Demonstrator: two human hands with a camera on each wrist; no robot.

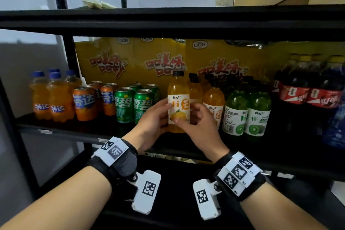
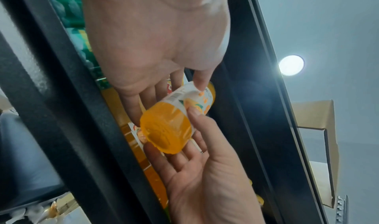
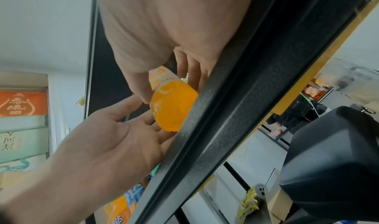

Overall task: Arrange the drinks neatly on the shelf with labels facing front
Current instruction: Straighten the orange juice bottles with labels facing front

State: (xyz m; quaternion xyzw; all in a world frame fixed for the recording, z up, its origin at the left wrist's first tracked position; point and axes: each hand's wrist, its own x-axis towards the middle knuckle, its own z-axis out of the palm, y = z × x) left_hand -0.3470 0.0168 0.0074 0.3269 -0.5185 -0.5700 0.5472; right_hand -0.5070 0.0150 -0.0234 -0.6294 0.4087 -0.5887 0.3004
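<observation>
I hold the orange juice bottle upright with both hands at the shelf front: left hand and right hand grip its sides, label facing me.

Orange juice bottle, black cap, white label facing front, upright, at shelf front edge, beside green cans
</observation>
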